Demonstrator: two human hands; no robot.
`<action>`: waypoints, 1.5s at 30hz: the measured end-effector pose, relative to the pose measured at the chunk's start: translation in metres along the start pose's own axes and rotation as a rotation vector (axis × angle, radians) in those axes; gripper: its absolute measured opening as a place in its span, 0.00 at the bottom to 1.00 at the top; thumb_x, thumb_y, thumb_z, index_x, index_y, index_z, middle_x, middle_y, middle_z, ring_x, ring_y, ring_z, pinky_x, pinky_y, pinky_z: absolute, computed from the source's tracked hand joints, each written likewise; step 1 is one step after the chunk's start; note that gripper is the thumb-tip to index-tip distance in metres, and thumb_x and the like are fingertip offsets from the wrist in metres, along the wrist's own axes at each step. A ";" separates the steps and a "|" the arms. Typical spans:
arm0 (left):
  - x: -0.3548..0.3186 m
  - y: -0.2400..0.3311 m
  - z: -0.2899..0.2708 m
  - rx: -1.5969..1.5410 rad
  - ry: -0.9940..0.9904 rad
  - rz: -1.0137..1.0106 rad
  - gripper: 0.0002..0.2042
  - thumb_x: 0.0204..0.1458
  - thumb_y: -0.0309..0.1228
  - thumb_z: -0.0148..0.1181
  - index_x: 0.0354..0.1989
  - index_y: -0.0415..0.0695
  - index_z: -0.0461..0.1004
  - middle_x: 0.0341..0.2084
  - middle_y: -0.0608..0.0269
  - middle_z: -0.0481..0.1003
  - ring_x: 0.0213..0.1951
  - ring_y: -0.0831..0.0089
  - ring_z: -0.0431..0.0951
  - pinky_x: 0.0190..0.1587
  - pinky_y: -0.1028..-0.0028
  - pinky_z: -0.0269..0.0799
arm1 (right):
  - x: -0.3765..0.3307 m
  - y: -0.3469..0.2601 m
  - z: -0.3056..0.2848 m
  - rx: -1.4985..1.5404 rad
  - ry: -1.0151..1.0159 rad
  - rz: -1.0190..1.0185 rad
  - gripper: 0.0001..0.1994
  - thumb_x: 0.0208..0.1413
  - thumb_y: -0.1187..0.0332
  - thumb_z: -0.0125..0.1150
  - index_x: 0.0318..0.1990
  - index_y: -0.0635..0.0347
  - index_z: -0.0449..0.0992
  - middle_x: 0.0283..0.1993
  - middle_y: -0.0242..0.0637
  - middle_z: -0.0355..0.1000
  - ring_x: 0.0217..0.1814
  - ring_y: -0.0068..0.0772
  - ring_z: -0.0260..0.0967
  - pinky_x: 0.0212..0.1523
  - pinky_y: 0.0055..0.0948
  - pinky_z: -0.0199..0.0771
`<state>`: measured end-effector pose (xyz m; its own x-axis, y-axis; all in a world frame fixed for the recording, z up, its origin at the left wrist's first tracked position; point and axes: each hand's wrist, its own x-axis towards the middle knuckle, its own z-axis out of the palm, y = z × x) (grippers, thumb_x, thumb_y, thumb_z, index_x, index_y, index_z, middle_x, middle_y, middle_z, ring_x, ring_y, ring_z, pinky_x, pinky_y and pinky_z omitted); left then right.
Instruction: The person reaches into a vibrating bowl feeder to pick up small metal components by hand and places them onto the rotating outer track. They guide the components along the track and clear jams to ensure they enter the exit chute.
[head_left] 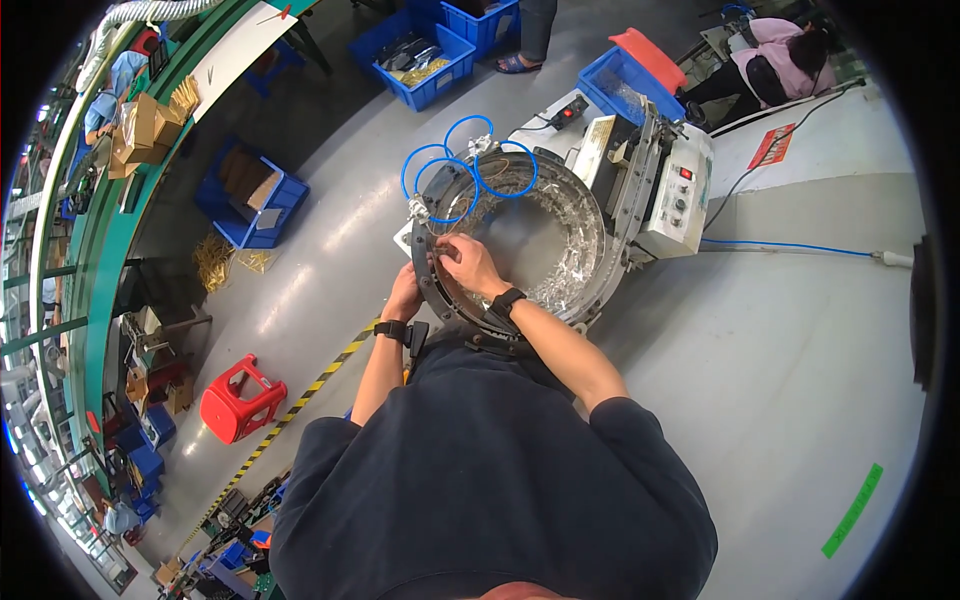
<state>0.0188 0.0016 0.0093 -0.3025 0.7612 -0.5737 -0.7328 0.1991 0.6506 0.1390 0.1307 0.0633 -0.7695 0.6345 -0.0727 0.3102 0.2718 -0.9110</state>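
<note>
A round metal bowl feeder (pixel 598 213) stands in front of me, with many small shiny pieces (pixel 575 262) lying around the inside of its wall. My right hand (pixel 472 268) reaches over its left side, fingers bunched together at the inner edge of the rim. Whatever they pinch is too small to make out. Against the outside of the same rim is my left hand (pixel 403 295), its fingers mostly hidden by the rim. Just beyond both hands, looped blue air tubes (pixel 408 172) run between fittings on the rim.
Right of the bowl sits a control box (pixel 680 200) with a red switch and knobs. Blue bins (pixel 262 222) and a red stool (pixel 235 405) stand on the floor at left. A green-edged workbench (pixel 120 215) curves along the far left. Someone in pink (pixel 780 60) sits at upper right.
</note>
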 end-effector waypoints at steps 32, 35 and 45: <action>-0.009 0.013 0.009 0.128 0.015 -0.071 0.08 0.60 0.34 0.56 0.43 0.47 0.76 0.26 0.75 0.75 0.23 0.84 0.71 0.22 0.83 0.62 | -0.007 0.003 0.010 0.083 0.056 0.074 0.08 0.46 0.70 0.59 0.33 0.62 0.76 0.29 0.45 0.74 0.31 0.46 0.73 0.34 0.38 0.73; -0.007 0.013 0.008 0.136 0.013 -0.063 0.07 0.60 0.34 0.56 0.41 0.47 0.77 0.25 0.75 0.74 0.22 0.85 0.70 0.21 0.83 0.60 | -0.006 0.004 0.012 0.078 0.074 0.028 0.08 0.45 0.70 0.59 0.33 0.63 0.76 0.29 0.45 0.73 0.31 0.46 0.73 0.33 0.39 0.72; -0.013 0.013 -0.016 0.270 -0.106 -0.219 0.07 0.59 0.32 0.53 0.39 0.47 0.77 0.25 0.75 0.74 0.21 0.84 0.69 0.20 0.82 0.58 | -0.025 0.011 0.004 -0.063 0.099 0.036 0.09 0.46 0.71 0.59 0.36 0.61 0.76 0.29 0.43 0.73 0.31 0.43 0.72 0.33 0.38 0.72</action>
<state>0.0033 -0.0151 0.0175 -0.0808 0.7395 -0.6683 -0.5815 0.5096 0.6342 0.1594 0.1151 0.0539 -0.6991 0.7124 -0.0617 0.3738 0.2905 -0.8809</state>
